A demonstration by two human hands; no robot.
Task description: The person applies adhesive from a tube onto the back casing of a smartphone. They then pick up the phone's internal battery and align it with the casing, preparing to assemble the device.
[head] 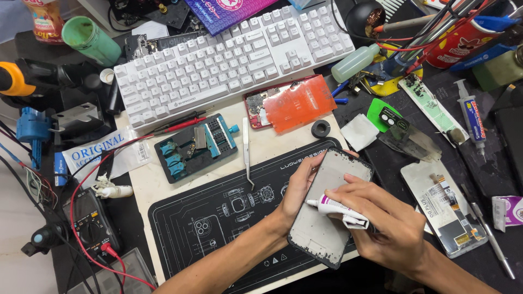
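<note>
Your left hand [298,188] grips the phone frame [329,209] at its nine o'clock edge; your right hand [384,220] pinches a small glue tube [335,207], nozzle pointing nine o'clock.

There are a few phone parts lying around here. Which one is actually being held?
The dark-framed phone panel, propped over the black mat: the left hand grips its edge. The red phone body and the screen module lie untouched.

Clear plastic packet [106,149] with blue lettering, left of mat; purple-white box [508,211] at right edge; red snack can [462,43] top right.
</note>
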